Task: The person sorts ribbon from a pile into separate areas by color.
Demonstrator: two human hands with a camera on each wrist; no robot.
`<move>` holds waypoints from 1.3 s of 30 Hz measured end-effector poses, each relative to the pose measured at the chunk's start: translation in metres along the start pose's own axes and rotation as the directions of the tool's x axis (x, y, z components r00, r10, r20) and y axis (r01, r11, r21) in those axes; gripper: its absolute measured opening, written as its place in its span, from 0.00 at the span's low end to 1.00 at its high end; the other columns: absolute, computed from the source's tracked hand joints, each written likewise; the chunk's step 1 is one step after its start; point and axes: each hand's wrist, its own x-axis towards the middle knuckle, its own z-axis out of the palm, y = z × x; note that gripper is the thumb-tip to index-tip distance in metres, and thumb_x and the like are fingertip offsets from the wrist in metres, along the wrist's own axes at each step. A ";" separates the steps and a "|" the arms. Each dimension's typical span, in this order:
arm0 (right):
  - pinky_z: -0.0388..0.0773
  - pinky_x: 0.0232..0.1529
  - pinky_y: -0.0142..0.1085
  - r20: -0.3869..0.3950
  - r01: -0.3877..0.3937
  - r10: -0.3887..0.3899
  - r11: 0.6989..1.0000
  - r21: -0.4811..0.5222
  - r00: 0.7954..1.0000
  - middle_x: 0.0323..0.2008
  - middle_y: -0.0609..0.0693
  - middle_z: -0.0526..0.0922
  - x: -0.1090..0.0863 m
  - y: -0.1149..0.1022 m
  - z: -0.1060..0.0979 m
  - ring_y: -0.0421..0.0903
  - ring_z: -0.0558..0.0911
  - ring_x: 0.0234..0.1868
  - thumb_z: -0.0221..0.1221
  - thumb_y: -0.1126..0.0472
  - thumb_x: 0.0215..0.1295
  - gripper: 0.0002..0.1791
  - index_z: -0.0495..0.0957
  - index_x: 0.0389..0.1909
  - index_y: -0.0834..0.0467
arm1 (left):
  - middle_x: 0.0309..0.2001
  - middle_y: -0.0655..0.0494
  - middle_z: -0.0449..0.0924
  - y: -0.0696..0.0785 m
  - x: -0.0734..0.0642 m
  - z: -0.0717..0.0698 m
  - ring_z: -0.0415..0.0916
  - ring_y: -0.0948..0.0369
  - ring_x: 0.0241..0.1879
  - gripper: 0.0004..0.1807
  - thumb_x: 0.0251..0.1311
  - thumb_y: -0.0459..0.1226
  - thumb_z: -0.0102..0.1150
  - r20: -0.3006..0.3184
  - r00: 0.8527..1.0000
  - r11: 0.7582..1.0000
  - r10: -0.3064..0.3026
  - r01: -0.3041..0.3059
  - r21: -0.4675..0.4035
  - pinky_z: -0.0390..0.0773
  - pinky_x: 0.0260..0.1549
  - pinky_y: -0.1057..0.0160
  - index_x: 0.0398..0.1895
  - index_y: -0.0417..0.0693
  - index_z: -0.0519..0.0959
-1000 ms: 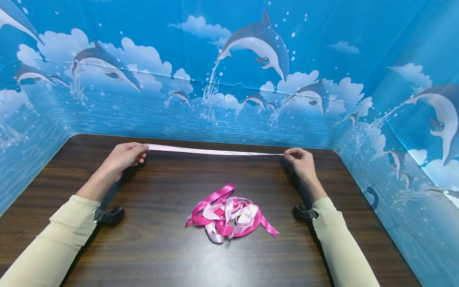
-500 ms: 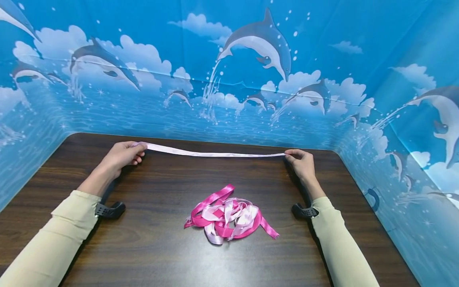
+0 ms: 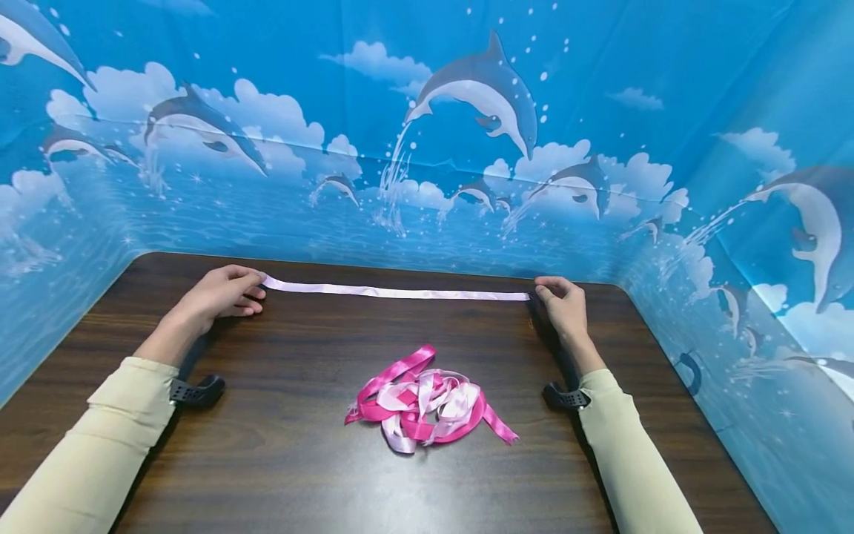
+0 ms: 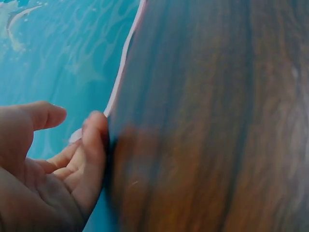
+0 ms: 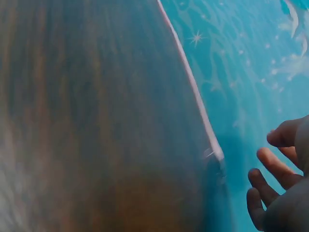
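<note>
Left hand (image 3: 220, 295) and right hand (image 3: 564, 305) reach forward, thumbs apart from fingers, flanking a pale ribbon (image 3: 395, 294).

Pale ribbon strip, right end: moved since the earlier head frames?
Yes. The right end of the strip has shifted slightly toward the ribbon pile, away from the back edge of the table, now clear of the right hand.

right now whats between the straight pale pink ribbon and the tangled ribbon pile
Just a bare stretch of the dark wood-grain tabletop lies between the straight pale pink ribbon and the tangled ribbon pile, as the head view shows.
</note>
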 end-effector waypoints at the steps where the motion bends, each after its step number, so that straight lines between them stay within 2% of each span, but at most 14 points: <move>1: 0.73 0.45 0.34 -0.013 0.017 -0.017 1.000 0.009 1.000 0.48 0.56 0.85 -0.002 -0.004 -0.002 0.45 0.80 0.47 0.62 0.62 0.72 0.10 0.85 0.48 0.63 | 0.46 0.41 0.79 0.001 -0.002 0.000 0.85 0.59 0.34 0.36 0.77 0.50 0.49 -0.017 1.000 1.000 0.010 -0.010 0.020 0.84 0.37 0.61 0.71 0.27 0.58; 3: 0.73 0.48 0.34 -0.026 0.053 -0.052 0.998 0.030 0.998 0.48 0.56 0.85 -0.006 -0.014 -0.004 0.46 0.80 0.49 0.62 0.60 0.72 0.12 0.84 0.49 0.64 | 0.48 0.37 0.77 0.006 -0.008 -0.001 0.85 0.56 0.35 0.37 0.77 0.51 0.49 -0.064 0.997 0.997 0.042 -0.038 0.063 0.84 0.37 0.59 0.70 0.28 0.59; 5: 0.75 0.48 0.35 -0.005 0.069 -0.069 0.996 0.057 0.998 0.49 0.56 0.84 -0.012 -0.027 -0.007 0.46 0.80 0.49 0.63 0.57 0.73 0.14 0.84 0.49 0.62 | 0.50 0.34 0.76 0.013 -0.014 0.000 0.84 0.54 0.36 0.37 0.76 0.53 0.49 -0.113 0.990 0.991 0.084 -0.071 0.113 0.84 0.37 0.58 0.70 0.28 0.60; 8: 0.76 0.42 0.36 0.089 0.079 -0.088 0.992 0.103 0.992 0.50 0.59 0.82 -0.023 -0.049 -0.009 0.50 0.79 0.45 0.63 0.54 0.73 0.16 0.84 0.52 0.61 | 0.51 0.33 0.76 0.028 -0.027 0.006 0.84 0.49 0.38 0.38 0.75 0.56 0.49 -0.136 0.979 0.976 0.153 -0.128 0.179 0.84 0.39 0.55 0.69 0.31 0.62; 10: 0.76 0.39 0.37 0.170 0.115 -0.130 0.989 0.097 0.977 0.50 0.60 0.82 -0.033 -0.063 -0.009 0.52 0.78 0.43 0.62 0.54 0.73 0.16 0.83 0.54 0.60 | 0.51 0.33 0.77 0.040 -0.036 0.013 0.83 0.46 0.41 0.38 0.75 0.57 0.50 -0.119 0.975 0.965 0.188 -0.161 0.207 0.83 0.41 0.54 0.69 0.33 0.63; 13: 0.76 0.39 0.38 0.285 0.222 -0.234 0.972 0.072 0.930 0.50 0.58 0.82 -0.047 -0.079 -0.008 0.54 0.78 0.44 0.61 0.57 0.74 0.15 0.83 0.55 0.62 | 0.51 0.35 0.77 0.058 -0.050 0.028 0.82 0.45 0.42 0.35 0.75 0.57 0.50 -0.072 0.970 0.949 0.233 -0.211 0.234 0.83 0.42 0.53 0.68 0.36 0.65; 16: 0.77 0.46 0.43 0.393 0.325 -0.318 0.944 0.050 0.863 0.51 0.54 0.83 -0.061 -0.089 -0.006 0.53 0.80 0.50 0.61 0.59 0.74 0.13 0.83 0.54 0.61 | 0.50 0.38 0.78 0.073 -0.061 0.049 0.83 0.48 0.41 0.32 0.75 0.56 0.51 -0.025 0.962 0.931 0.272 -0.257 0.258 0.82 0.40 0.55 0.66 0.39 0.69; 20: 0.78 0.49 0.49 0.554 0.365 -0.321 0.931 0.035 0.768 0.49 0.52 0.84 -0.074 -0.097 -0.003 0.49 0.82 0.49 0.63 0.57 0.73 0.12 0.83 0.53 0.56 | 0.43 0.45 0.82 0.088 -0.075 0.079 0.82 0.51 0.38 0.24 0.75 0.52 0.54 0.038 0.944 0.903 0.329 -0.326 0.279 0.79 0.37 0.55 0.61 0.42 0.75; 23: 0.79 0.49 0.48 0.658 0.364 -0.284 0.931 0.016 0.698 0.48 0.51 0.85 -0.081 -0.100 -0.001 0.49 0.82 0.48 0.63 0.54 0.73 0.12 0.84 0.52 0.51 | 0.37 0.50 0.82 0.095 -0.083 0.100 0.81 0.53 0.35 0.18 0.74 0.48 0.57 0.084 0.926 0.880 0.368 -0.376 0.290 0.76 0.35 0.53 0.56 0.45 0.78; 25: 0.80 0.49 0.48 0.702 0.356 -0.262 0.934 0.013 0.662 0.48 0.52 0.85 -0.083 -0.101 0.001 0.51 0.83 0.47 0.63 0.53 0.72 0.12 0.83 0.52 0.50 | 0.34 0.53 0.82 0.098 -0.088 0.112 0.81 0.55 0.33 0.15 0.74 0.47 0.58 0.114 0.915 0.864 0.387 -0.403 0.302 0.75 0.34 0.53 0.53 0.47 0.79; 30: 0.81 0.44 0.45 0.767 0.368 -0.216 0.929 -0.029 0.605 0.43 0.50 0.86 -0.088 -0.098 0.014 0.53 0.84 0.42 0.64 0.52 0.72 0.16 0.83 0.54 0.56 | 0.33 0.57 0.82 0.103 -0.095 0.133 0.80 0.58 0.32 0.12 0.72 0.45 0.60 0.187 0.891 0.842 0.414 -0.453 0.294 0.77 0.34 0.53 0.51 0.48 0.80; 34: 0.80 0.41 0.42 0.812 0.429 -0.181 0.899 -0.092 0.554 0.40 0.48 0.86 -0.094 -0.095 0.028 0.48 0.83 0.37 0.62 0.48 0.73 0.19 0.84 0.54 0.58 | 0.35 0.58 0.82 0.102 -0.098 0.144 0.79 0.57 0.34 0.12 0.70 0.44 0.63 0.233 0.880 0.833 0.415 -0.470 0.291 0.77 0.36 0.54 0.50 0.48 0.81; 36: 0.80 0.41 0.40 0.818 0.453 -0.171 0.883 -0.120 0.549 0.39 0.45 0.86 -0.098 -0.094 0.034 0.45 0.82 0.37 0.62 0.47 0.72 0.18 0.85 0.52 0.56 | 0.37 0.59 0.82 0.099 -0.099 0.149 0.79 0.57 0.35 0.13 0.69 0.43 0.64 0.259 0.874 0.830 0.411 -0.477 0.290 0.77 0.38 0.54 0.52 0.48 0.81; 39: 0.80 0.42 0.38 0.811 0.474 -0.171 0.869 -0.144 0.560 0.40 0.41 0.86 -0.102 -0.093 0.041 0.41 0.81 0.38 0.64 0.48 0.71 0.16 0.86 0.49 0.55 | 0.39 0.60 0.82 0.096 -0.100 0.155 0.78 0.59 0.38 0.15 0.68 0.44 0.64 0.294 0.864 0.822 0.408 -0.488 0.294 0.78 0.41 0.55 0.53 0.49 0.81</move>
